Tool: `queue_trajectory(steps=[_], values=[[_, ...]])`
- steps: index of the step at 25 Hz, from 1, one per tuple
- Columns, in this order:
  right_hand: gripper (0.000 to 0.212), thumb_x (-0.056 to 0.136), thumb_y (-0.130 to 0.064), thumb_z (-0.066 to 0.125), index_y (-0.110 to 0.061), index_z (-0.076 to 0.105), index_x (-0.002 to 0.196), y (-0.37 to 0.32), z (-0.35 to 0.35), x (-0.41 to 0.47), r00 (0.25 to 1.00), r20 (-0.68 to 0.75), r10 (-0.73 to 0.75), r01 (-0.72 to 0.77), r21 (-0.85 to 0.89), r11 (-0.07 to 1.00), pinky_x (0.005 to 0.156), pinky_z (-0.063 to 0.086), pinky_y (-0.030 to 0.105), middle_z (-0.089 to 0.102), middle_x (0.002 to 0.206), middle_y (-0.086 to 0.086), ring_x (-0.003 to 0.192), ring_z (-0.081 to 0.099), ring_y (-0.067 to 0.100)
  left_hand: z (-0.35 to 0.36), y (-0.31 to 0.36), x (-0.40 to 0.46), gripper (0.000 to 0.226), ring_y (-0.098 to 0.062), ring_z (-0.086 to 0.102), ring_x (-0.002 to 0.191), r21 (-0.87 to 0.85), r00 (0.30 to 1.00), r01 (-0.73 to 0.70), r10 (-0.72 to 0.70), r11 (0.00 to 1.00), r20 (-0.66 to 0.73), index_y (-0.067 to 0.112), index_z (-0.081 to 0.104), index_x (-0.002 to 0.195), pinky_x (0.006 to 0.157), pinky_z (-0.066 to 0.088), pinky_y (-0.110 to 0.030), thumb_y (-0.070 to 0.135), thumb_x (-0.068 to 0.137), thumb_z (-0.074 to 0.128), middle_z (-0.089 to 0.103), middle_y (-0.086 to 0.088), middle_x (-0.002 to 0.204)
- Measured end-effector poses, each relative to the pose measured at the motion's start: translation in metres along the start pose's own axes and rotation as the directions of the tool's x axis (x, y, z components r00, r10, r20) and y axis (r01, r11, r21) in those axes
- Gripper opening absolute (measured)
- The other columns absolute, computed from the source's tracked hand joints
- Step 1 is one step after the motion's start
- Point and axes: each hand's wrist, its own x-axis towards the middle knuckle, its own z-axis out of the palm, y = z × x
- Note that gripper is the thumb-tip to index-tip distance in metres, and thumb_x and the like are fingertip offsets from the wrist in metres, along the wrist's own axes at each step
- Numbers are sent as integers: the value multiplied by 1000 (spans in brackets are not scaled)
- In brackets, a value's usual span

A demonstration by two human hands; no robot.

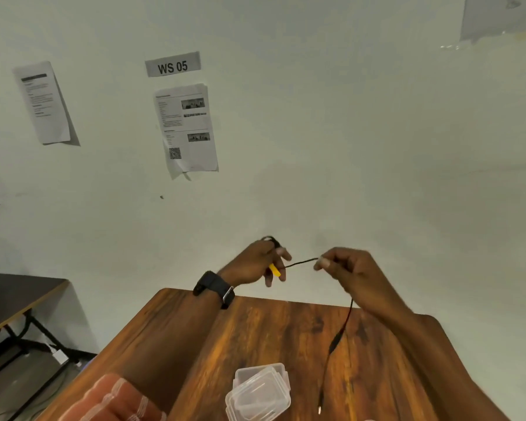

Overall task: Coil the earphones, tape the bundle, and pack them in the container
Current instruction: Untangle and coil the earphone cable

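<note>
Black earphones [301, 263] stretch between my two hands above the far edge of the wooden table [195, 344]. My left hand [255, 262] pinches one end, with a loop of cable around its fingers and a small yellow piece [274, 270] sticking out below them. The cable runs right into my right hand [346, 268], which pinches it. From there the rest hangs down past an inline remote [334, 341] to the plug [320, 409] near the table. A clear plastic container [258, 393] with its lid lies on the table below my hands.
A dark desk [9, 296] stands at the left with cables and a white adapter on the floor under it. Printed sheets and a "WS 05" sign [172, 64] hang on the white wall. An orange-and-white striped sleeve [113, 399] shows at the bottom left.
</note>
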Motion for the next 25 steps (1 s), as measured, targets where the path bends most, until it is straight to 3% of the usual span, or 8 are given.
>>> queue_trajectory(steps=[3, 6, 10, 15, 17, 20, 23, 25], values=[[22, 95, -14, 58, 0, 71, 84, -23, -19, 30, 997, -47, -61, 60, -14, 998, 47, 36, 5, 57, 46, -22, 44, 51, -5, 38, -8, -33, 53, -11, 36, 40, -346, 971, 14, 71, 938, 230, -2, 67, 111, 44, 33, -26, 36, 108, 30, 56, -4, 58], [23, 94, -24, 62, -12, 71, 76, -4, -12, 56, 999, -45, -23, 26, 70, 997, 43, 26, 19, 41, 42, -12, 42, 30, 10, 71, 10, -52, 62, -6, 25, 35, -755, 901, 84, 275, 650, 336, -5, 64, 113, 43, 26, -27, 43, 105, 26, 50, 0, 52], [29, 92, -30, 61, -24, 67, 65, 50, 24, 47, 990, 67, 121, -133, 221, 966, 49, 26, 26, 40, 50, -6, 46, 32, 11, 66, 44, -38, 57, -7, 23, 33, -893, 945, -118, 326, 434, 33, -4, 65, 113, 46, 39, -24, 40, 104, 29, 44, 4, 47], [22, 100, -22, 52, -10, 71, 102, 78, 47, 7, 939, 298, 172, -228, 161, 960, 57, 44, 29, 47, 56, 0, 51, 47, 13, 20, 30, 5, 51, -22, 68, 55, -381, 872, -306, 97, 873, -479, -6, 65, 89, 73, 55, -32, 33, 106, 39, 63, -11, 70], [22, 100, -21, 51, -13, 71, 104, 68, 44, 2, 916, 351, 193, -236, 82, 968, 58, 47, 29, 50, 56, -4, 51, 49, 11, 17, 4, 13, 43, -24, 73, 66, -56, 861, -189, 138, 980, -489, 5, 63, 79, 80, 56, -37, 30, 106, 42, 69, -18, 74], [16, 95, -24, 58, -22, 74, 94, 43, 25, 11, 939, 321, 122, -38, -258, 965, 63, 50, 30, 66, 65, -9, 58, 58, 4, 39, -31, 5, 40, -15, 65, 60, 340, 950, -38, 140, 939, -280, 23, 61, 75, 73, 54, -39, 44, 102, 41, 64, 0, 59], [12, 88, -30, 66, -25, 74, 82, 35, 4, 29, 990, 139, -29, 83, -393, 916, 62, 48, 32, 66, 63, -9, 57, 57, 6, 72, -30, -24, 59, -9, 45, 40, -263, 999, 7, 5, 965, 43, 23, 72, 73, 50, 42, -25, 51, 104, 29, 48, 0, 48], [8, 87, -19, 70, -16, 75, 81, 43, 5, 36, 996, 86, -36, 46, -124, 991, 63, 47, 25, 67, 64, -9, 61, 58, 9, 93, -28, -38, 64, -6, 35, 32, -703, 966, 101, 100, 704, 239, 10, 69, 79, 43, 38, -22, 50, 104, 26, 40, 2, 42]])
